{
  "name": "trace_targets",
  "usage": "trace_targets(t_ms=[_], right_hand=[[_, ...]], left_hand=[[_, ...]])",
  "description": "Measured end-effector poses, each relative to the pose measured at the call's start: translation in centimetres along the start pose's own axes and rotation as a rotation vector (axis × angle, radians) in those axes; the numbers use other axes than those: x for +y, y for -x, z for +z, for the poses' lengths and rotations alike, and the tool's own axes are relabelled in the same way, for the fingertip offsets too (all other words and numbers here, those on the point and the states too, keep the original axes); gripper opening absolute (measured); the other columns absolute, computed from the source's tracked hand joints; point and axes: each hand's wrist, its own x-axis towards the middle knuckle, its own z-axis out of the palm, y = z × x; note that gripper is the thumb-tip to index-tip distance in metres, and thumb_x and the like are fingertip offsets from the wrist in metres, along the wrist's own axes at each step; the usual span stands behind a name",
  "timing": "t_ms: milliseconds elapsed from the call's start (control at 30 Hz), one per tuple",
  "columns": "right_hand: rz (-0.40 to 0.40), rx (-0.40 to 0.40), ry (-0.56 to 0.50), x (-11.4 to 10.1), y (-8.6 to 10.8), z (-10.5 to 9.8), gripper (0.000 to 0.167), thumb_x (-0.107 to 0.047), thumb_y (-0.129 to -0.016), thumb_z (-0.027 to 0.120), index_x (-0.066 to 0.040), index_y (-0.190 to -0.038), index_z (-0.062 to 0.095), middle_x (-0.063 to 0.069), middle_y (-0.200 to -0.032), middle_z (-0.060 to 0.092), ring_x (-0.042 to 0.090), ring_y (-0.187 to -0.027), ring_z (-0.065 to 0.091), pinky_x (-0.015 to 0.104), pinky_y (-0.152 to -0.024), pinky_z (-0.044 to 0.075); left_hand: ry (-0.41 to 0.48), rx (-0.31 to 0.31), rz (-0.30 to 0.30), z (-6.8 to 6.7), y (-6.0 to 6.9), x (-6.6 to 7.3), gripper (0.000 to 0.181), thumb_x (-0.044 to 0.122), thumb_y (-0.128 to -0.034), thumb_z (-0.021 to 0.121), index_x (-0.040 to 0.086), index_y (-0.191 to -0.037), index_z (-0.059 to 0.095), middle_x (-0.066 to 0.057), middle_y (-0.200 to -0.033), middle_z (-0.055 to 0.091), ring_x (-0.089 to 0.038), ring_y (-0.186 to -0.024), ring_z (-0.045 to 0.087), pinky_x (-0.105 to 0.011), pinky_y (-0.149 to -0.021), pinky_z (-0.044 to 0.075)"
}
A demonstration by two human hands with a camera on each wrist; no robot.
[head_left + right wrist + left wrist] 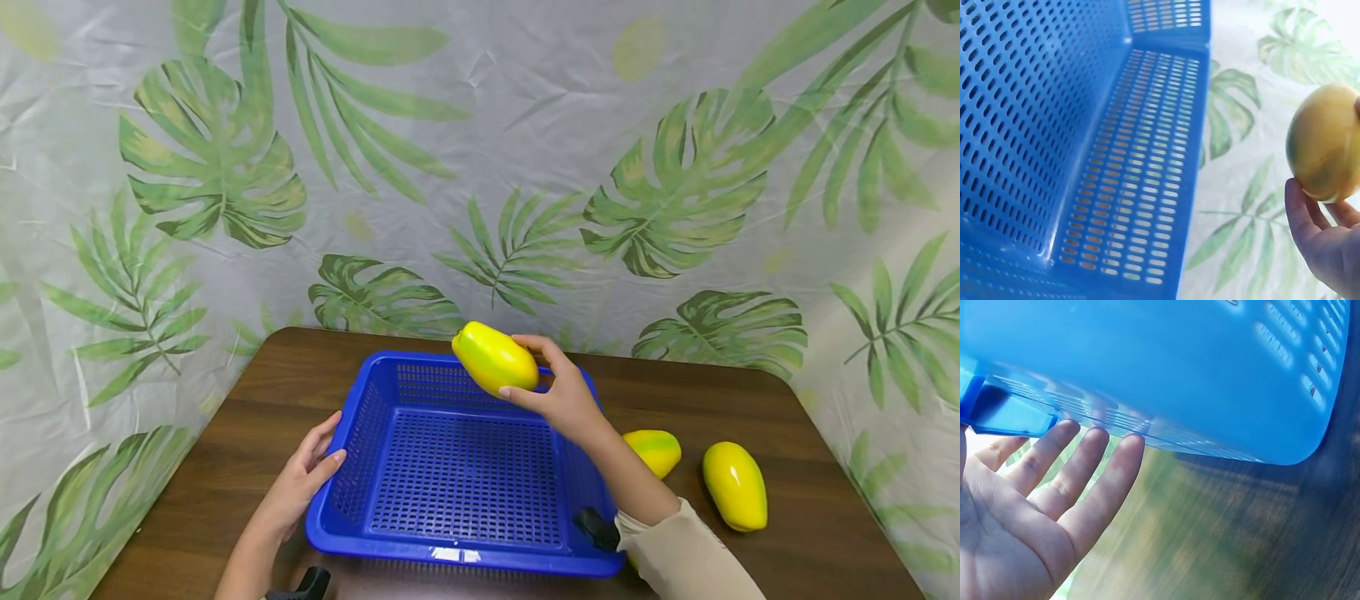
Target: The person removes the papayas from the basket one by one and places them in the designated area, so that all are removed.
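My right hand [566, 400] holds a yellow mango [495, 358] with a greenish tip, thumb on its near side and fingers on its far side. The fruit is above the back right part of a blue perforated basket [465, 558]. In the right wrist view the mango [1325, 144] appears beyond the basket's rim, gripped by the fingertips. At the basket's left side is my left hand [303, 471], its thumb by the rim. The left wrist view shows that hand's fingers [1100, 487] extended, their tips against the basket's outer wall [1147, 381].
Two more yellow mangoes lie on the brown wooden table [795, 467] right of the basket: one mango [656, 450] partly behind my right forearm, another mango [735, 486] farther right. A leaf-patterned cloth [525, 167] hangs behind the table's back edge.
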Motion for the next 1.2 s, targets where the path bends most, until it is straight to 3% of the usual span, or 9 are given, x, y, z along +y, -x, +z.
trace_targets(t_ms=[200,467,867,1200], right_hand=[[-0.007,0.052,-0.001,1.7,1.1,-1.3,0.062,-0.013,-0.074,0.074,-0.014,-0.128,0.044,0.003,-0.127,0.044,0.022,-0.107,0.046,0.038,-0.082,0.044],[0.037,0.114,-0.085,1.5,3.3,-3.0,0.062,0.002,-0.074,0.07,-0.008,-0.129,0.042,0.007,-0.126,0.043,0.024,-0.106,0.046,0.027,-0.08,0.044],[-0.027,0.171,-0.141,1.3,5.6,-4.6,0.061,0.007,-0.077,0.065,-0.006,-0.131,0.039,0.011,-0.125,0.044,0.02,-0.106,0.049,0.022,-0.084,0.044],[0.105,0.256,-0.167,1.4,8.1,-6.2,0.063,0.002,-0.079,0.066,-0.009,-0.134,0.037,0.009,-0.13,0.041,0.018,-0.111,0.046,0.02,-0.085,0.043]], left_hand=[[0.0,0.004,-0.003,0.0,0.0,0.0,0.057,0.013,-0.0951,0.045,0.008,-0.143,0.015,-0.025,-0.139,0.026,-0.016,-0.104,0.052,-0.036,-0.078,0.049],[-0.001,0.0,-0.002,0.0,0.1,0.1,0.057,0.014,-0.0951,0.045,0.008,-0.143,0.014,-0.024,-0.139,0.026,-0.018,-0.104,0.052,-0.036,-0.078,0.049],[0.001,0.004,-0.006,0.0,0.1,0.1,0.057,0.013,-0.0952,0.045,0.008,-0.143,0.014,-0.026,-0.136,0.029,-0.023,-0.102,0.053,-0.038,-0.076,0.05],[0.009,0.0,-0.007,0.0,0.1,0.2,0.058,0.014,-0.095,0.045,0.008,-0.143,0.014,-0.026,-0.136,0.029,-0.023,-0.103,0.053,-0.038,-0.077,0.05]])
